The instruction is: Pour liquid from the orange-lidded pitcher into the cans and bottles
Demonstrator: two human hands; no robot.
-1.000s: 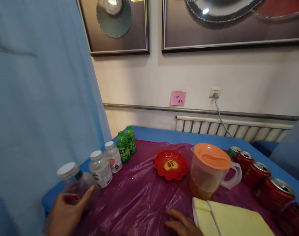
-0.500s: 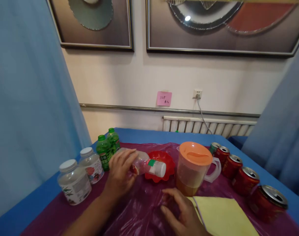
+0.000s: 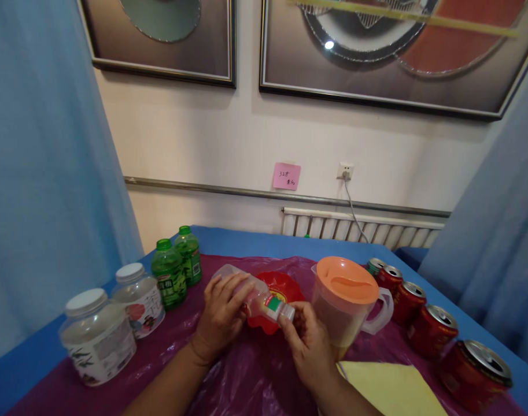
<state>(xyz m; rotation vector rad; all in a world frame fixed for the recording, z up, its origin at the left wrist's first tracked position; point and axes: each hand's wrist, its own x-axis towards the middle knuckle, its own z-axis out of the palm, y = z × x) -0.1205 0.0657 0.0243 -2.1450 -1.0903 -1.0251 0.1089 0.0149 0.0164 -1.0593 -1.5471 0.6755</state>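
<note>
While the left hand point(image 3: 224, 309) wraps the body of the clear bottle point(image 3: 260, 297), the right hand point(image 3: 307, 341) pinches its cap point(image 3: 289, 312) between thumb and fingers. Tipped on its side, the bottle partly hides the red dish point(image 3: 285, 282), with its neck pointing toward the jug point(image 3: 339, 312). Two white-lidded jars point(image 3: 110, 349) and two green bottles point(image 3: 170, 280) stand to the left, cans point(image 3: 431, 332) to the right.

Curtained-off room: blue curtains point(image 3: 42, 173), radiator point(image 3: 379, 228), framed pictures point(image 3: 333, 75).
</note>
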